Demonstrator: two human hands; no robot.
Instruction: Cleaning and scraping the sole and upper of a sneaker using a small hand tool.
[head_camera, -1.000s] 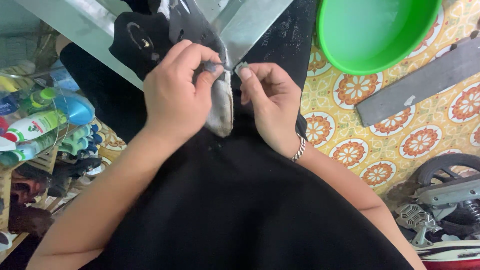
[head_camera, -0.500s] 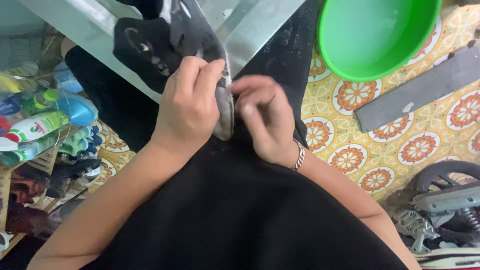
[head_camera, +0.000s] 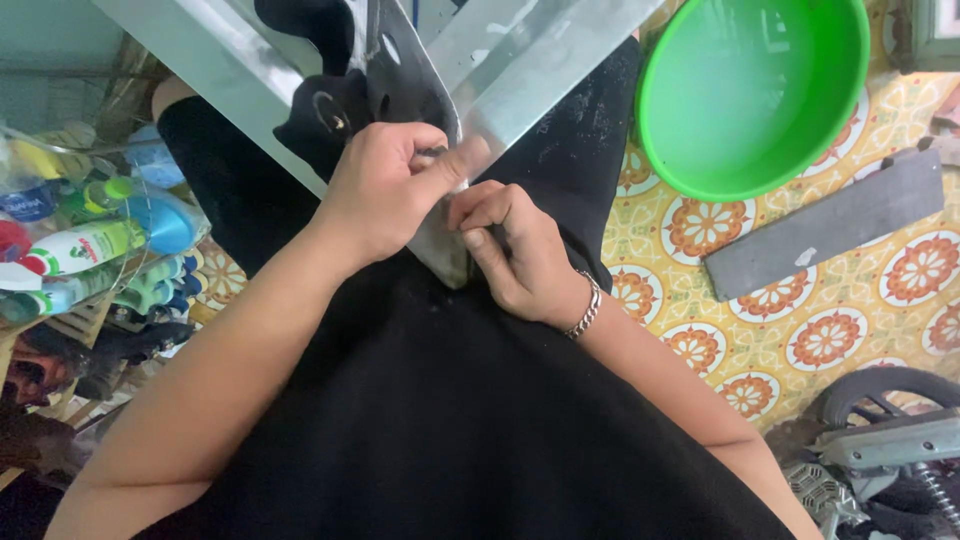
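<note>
a small grey metal piece sits at the centre of the frame, standing on the person's lap against black clothing, its lower rounded end showing below the hands. the left hand is closed around its upper part, fingers curled over and the thumb stretched to the right, pressing against the metal. the right hand is just beside it on the right, touching the same piece, with its fingers bent inward and the fingertips pinched at the piece's edge; a silver chain bracelet circles that wrist. whether the right hand fully grips the piece or only presses on it cannot be told.

just above the hands, a black plastic part with round holes lies between two long shiny metal bars that run diagonally to the top of the frame. a green plastic basin stands in the upper right on a floor mat of yellow with orange flower rings. a flat dark grey slab lies on the mat just below the basin. bottles with coloured caps crowd the left edge. a wheel and metal machine parts fill the lower right corner.
</note>
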